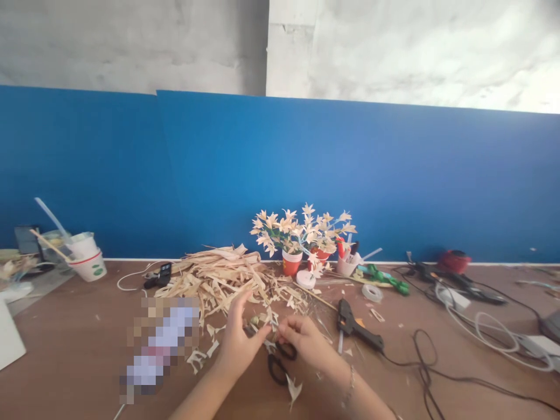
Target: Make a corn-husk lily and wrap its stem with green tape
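Observation:
My right hand (301, 337) is closed in a pinch on the thin stem of a small pale husk flower (268, 317). My left hand (240, 338) is beside it, index finger raised and thumb apart, the thumb tip close to the stem. Its other fingers are hidden. Under both hands lie black-handled scissors (277, 371), their blades partly covered. Pale cut husk scraps (195, 357) lie left of my left hand, and a leaf-shaped scrap (294, 389) is just below the scissors.
Behind the hands sit a heap of dried husk strips (219, 268) and pale flowers in a red cup (291, 263). A black glue gun (350, 324) rests to the right, its cable trailing across the table. White tape (371, 293) lies beyond it. A blurred-out object (161, 344) lies left.

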Demonstrator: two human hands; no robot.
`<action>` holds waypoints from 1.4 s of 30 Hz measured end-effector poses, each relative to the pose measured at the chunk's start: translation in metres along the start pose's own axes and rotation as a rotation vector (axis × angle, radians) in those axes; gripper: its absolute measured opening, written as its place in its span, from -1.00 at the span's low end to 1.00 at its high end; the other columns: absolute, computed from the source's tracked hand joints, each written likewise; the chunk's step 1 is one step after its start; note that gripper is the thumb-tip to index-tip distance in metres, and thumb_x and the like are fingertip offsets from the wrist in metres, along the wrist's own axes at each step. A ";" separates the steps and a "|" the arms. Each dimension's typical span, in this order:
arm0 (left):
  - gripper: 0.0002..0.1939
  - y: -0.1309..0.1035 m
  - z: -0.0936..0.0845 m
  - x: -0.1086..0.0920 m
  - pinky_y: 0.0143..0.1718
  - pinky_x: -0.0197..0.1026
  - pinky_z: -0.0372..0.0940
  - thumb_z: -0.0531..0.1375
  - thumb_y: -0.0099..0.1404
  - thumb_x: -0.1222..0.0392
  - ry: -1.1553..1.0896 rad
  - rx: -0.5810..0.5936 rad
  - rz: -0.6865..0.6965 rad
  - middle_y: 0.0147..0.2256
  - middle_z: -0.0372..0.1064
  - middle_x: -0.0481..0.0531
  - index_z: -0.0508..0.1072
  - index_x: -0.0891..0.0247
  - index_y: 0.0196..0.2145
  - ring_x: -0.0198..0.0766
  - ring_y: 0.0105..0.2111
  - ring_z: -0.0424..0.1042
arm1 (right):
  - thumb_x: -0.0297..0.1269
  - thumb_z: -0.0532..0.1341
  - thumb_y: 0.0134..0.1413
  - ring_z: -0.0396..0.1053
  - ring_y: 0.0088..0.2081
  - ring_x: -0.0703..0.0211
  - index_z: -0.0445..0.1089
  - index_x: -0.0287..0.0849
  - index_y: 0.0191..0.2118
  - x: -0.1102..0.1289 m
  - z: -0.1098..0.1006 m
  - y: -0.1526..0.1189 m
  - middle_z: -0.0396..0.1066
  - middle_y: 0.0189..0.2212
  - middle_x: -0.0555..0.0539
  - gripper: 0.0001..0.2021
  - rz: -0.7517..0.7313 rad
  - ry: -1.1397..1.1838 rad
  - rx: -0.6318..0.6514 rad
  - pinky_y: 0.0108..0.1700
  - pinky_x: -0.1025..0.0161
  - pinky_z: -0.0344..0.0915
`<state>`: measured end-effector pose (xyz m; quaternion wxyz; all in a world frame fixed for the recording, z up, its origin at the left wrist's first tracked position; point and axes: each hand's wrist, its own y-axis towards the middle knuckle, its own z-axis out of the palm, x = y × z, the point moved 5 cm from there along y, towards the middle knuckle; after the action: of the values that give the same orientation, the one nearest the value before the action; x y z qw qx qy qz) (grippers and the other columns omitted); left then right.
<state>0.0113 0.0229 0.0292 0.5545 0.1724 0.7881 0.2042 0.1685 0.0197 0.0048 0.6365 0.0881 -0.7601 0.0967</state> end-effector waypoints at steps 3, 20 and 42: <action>-0.56 -0.003 0.010 0.021 -0.07 -0.09 0.17 0.28 -0.03 0.18 -0.295 0.066 -0.399 -0.11 0.36 0.14 0.37 0.27 -0.15 -0.07 -0.08 0.30 | -0.12 0.11 0.02 0.14 -0.58 0.28 0.30 -0.20 -0.56 0.015 -0.004 0.001 0.21 -0.66 0.06 -0.72 -0.118 -0.215 -0.207 -0.50 0.34 0.04; -0.75 -0.002 0.017 0.005 -0.48 -0.25 0.22 0.25 0.03 0.06 -0.798 0.289 -0.561 -0.65 0.31 -0.05 0.39 0.32 -0.56 -0.33 -0.63 0.29 | -0.14 0.28 -0.16 0.06 -0.61 0.40 0.31 -0.26 -0.54 0.012 0.048 0.002 0.21 -0.64 0.05 -0.74 0.230 0.716 0.294 -0.57 0.41 -0.17; -0.81 -0.012 0.019 0.027 -0.34 -0.27 0.20 0.30 -0.02 0.14 -0.782 -0.044 -0.644 -0.53 0.40 -0.03 0.45 0.33 -0.53 -0.30 -0.46 0.33 | -0.26 0.13 0.06 0.25 -0.39 0.15 0.38 -0.15 -0.43 0.025 0.028 -0.001 0.36 -0.49 -0.06 -0.86 -0.440 -0.533 -0.350 -0.32 0.26 0.13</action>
<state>0.0199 0.0284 -0.0043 0.8466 -0.0276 0.5300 -0.0406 0.1377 0.0109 0.0244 0.4277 0.1613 -0.8667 -0.1997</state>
